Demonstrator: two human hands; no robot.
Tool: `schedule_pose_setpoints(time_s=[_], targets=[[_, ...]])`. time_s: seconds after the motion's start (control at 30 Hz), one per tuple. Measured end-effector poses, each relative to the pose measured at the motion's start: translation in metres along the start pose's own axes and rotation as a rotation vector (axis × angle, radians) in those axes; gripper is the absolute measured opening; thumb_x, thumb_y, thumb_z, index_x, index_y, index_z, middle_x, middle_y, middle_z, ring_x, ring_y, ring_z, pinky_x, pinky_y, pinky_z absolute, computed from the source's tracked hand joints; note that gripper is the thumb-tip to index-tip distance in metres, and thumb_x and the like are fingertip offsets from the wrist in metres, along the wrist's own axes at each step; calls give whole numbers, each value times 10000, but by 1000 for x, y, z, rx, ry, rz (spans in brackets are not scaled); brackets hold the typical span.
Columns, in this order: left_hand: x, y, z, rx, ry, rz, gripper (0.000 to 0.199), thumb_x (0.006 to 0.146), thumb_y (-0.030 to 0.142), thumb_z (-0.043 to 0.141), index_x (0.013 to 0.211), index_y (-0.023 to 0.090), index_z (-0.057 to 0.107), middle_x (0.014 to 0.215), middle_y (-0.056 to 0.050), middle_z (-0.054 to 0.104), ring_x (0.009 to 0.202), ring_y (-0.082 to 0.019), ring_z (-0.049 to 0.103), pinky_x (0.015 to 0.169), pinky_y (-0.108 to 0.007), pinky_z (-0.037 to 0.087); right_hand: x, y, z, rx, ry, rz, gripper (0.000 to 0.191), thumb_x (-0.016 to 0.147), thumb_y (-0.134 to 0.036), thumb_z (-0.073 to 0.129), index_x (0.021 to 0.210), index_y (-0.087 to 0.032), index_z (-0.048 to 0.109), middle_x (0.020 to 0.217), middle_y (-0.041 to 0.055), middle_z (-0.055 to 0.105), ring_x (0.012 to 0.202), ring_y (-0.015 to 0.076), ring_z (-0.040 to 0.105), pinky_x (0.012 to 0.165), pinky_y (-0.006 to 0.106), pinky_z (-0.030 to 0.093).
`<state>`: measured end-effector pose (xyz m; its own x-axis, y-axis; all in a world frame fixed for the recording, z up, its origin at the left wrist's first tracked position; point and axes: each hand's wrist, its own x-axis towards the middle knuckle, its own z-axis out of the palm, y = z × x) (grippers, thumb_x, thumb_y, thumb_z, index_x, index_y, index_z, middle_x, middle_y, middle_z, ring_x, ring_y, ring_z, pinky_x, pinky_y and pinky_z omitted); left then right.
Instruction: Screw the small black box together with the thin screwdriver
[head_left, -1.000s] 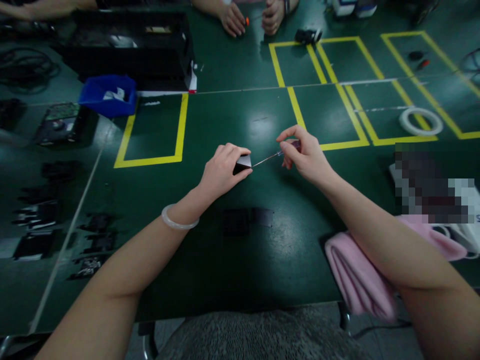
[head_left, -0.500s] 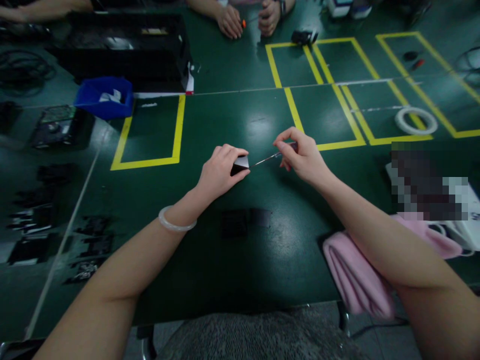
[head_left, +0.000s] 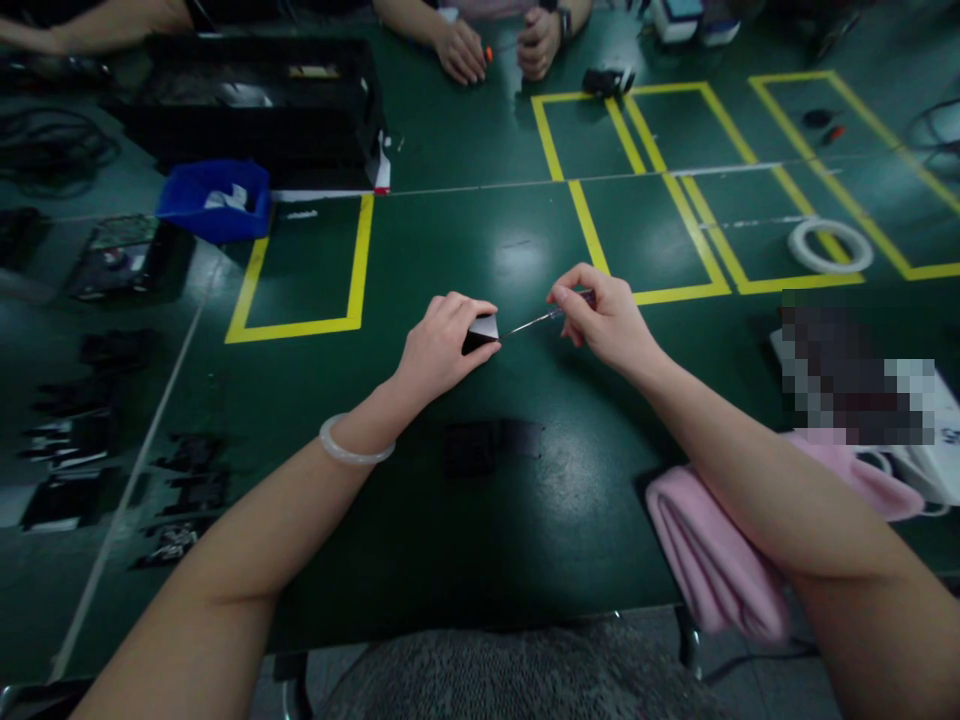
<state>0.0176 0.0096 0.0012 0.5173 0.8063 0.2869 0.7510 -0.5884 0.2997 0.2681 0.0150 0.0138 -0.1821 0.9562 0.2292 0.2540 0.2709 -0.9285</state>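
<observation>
My left hand (head_left: 444, 348) grips a small black block with a pale, shiny face (head_left: 484, 328) between thumb and fingers, low over the green table. To its right, my right hand (head_left: 596, 315) pinches the handle of a thin screwdriver (head_left: 534, 322). The metal tip points left and down at the block's right edge; whether it touches cannot be made out. Nearer to me, two flat dark pieces lie side by side, a squarish one (head_left: 469, 448) and a thinner one (head_left: 521, 438).
A blue bin (head_left: 214, 205) stands before a long black case (head_left: 255, 110) at the upper left. Several black parts (head_left: 187, 490) lie at left. A tape roll (head_left: 830, 246) and a pink cloth (head_left: 716, 550) are at right. Another person's hands (head_left: 461, 52) rest across the table.
The view has shifted very slightly, so the table's things appear a little lower. Both hands keep the same grips, and the screwdriver still points at the block.
</observation>
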Motion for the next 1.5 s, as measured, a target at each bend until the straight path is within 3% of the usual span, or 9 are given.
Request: schedule_pose_setpoints(time_s=[0.17, 0.4, 0.6, 0.93, 1.07, 1.33, 1.5], targets=[[0, 1, 0, 4, 2, -7, 355, 963, 307, 707, 1281, 201, 592, 1225, -95, 655, 1159, -289, 592, 1002, -445, 529, 0, 1, 2, 74, 5, -43, 98, 958, -292, 643, 1009, -246, 574, 558, -82, 514, 420, 104, 515, 446, 266, 445], [0, 0, 0, 7, 8, 2, 355, 966, 311, 701, 1282, 191, 596, 1225, -102, 659, 1159, -295, 592, 995, -442, 527, 1, 1, 0, 10, 6, 5, 191, 964, -384, 652, 872, -238, 571, 459, -85, 475, 383, 106, 498, 420, 257, 405], [-1, 0, 1, -1, 10, 1, 351, 971, 319, 691, 1286, 200, 590, 1228, -100, 657, 1158, -295, 589, 998, -455, 526, 0, 0, 1, 68, -11, -43, 123, 943, -295, 649, 1010, -250, 556, 553, -90, 501, 421, 107, 508, 455, 272, 457], [0, 0, -1, 0, -3, 0, 375, 956, 304, 715, 1292, 210, 579, 1241, -96, 657, 1159, -292, 591, 970, -441, 541, 1, -4, 2, 67, 23, 42, 68, 942, -267, 628, 923, -246, 567, 463, -96, 488, 392, 120, 500, 456, 280, 464], [-1, 0, -1, -2, 7, 9, 376, 948, 299, 724, 1285, 204, 585, 1234, -99, 661, 1152, -293, 593, 957, -435, 544, 0, -7, 0, -2, 12, 73, 152, 934, -316, 671, 846, -239, 573, 438, -83, 500, 383, 121, 512, 421, 265, 405], [-1, 0, -1, -6, 7, 8, 357, 951, 273, 682, 1287, 208, 581, 1233, -96, 664, 1150, -286, 595, 966, -429, 537, -2, -2, 2, 82, 8, 21, 128, 930, -321, 682, 965, -256, 577, 532, -91, 509, 411, 108, 489, 460, 285, 452], [-2, -1, 0, -11, 7, 10, 356, 956, 271, 666, 1295, 202, 582, 1243, -97, 663, 1171, -287, 590, 974, -431, 536, -1, -4, 1, 67, 16, 33, 123, 935, -339, 660, 927, -249, 576, 484, -92, 492, 397, 121, 496, 456, 288, 451]])
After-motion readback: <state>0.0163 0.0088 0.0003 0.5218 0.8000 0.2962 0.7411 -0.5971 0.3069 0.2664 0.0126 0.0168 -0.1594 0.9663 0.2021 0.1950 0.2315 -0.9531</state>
